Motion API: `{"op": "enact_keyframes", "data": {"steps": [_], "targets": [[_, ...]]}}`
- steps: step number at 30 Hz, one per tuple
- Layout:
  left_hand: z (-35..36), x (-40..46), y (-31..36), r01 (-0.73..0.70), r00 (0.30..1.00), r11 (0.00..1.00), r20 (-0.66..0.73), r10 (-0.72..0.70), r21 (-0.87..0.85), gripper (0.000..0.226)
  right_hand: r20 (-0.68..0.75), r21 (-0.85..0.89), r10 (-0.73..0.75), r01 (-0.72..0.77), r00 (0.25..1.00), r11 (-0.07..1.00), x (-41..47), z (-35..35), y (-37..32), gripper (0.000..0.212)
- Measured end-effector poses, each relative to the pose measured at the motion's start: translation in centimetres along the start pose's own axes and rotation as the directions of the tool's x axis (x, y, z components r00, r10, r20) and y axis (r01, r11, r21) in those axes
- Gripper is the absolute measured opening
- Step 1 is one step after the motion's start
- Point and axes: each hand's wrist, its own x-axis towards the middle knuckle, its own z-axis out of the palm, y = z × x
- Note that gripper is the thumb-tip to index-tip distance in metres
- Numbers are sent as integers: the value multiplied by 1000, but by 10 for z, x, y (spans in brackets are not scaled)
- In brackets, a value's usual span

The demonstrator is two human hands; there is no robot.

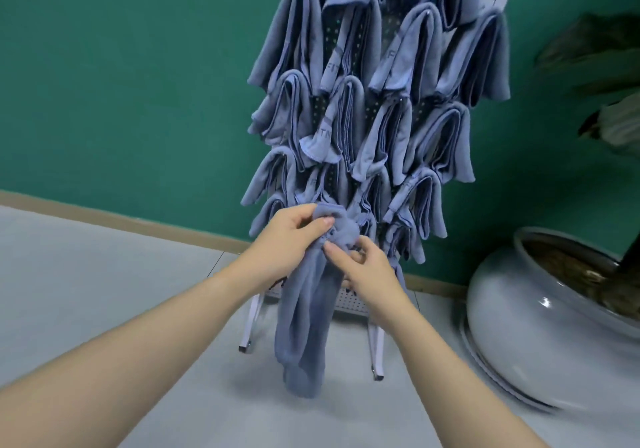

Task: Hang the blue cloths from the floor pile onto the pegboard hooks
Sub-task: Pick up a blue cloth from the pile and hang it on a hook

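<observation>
Grey ceramic pot (512,312) holds brown soil (568,267); both hands grip a blue cloth (304,326).

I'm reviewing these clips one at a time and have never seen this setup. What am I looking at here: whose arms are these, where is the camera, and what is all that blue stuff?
There is no machine here. One camera worn on a person's head looks forward and down, so the two bare arms reaching in from the bottom are the wearer's own.

In front stands a white pegboard rack on metal legs, against a green wall. It is almost covered with hanging blue cloths draped in rows.

The left hand and right hand both pinch the bunched top of one more blue cloth, held low on the rack. The rest of it hangs down towards the pale floor. Whether it is already caught on a hook cannot be seen.

At the right sits a large grey plant pot.
</observation>
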Motion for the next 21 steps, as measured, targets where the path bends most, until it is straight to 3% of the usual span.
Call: {"op": "enact_keyframes", "data": {"steps": [1, 5, 9, 12, 15, 21], "targets": [[-1, 0, 7, -5, 1000, 1000, 26, 4, 31, 23, 42, -56, -17, 19, 999, 998, -2, -3, -6, 25], [-12, -2, 27, 3, 996, 992, 87, -14, 125, 19, 127, -313, -81, 117, 989, 943, -10, -17, -19, 69], [-38, -2, 29, 24, 999, 986, -52, -16, 165, 20, 78, -479, -93, 119, 993, 870, -16, -39, -28, 51], [-60, -3, 29, 91, 983, 978, -174, -58, 185, 20, 66, -358, -40, 61, 997, 932, -18, -53, -20, 40], [-68, -8, 23, 187, 963, 978, -216, -164, 89, 23, 50, -156, 27, -19, 998, 988, -23, -55, -10, 29], [-32, -10, 15, 161, 975, 987, -153, -161, -10, 24, 141, -187, -36, 62, 989, 980, -26, -15, -14, 32]]}}
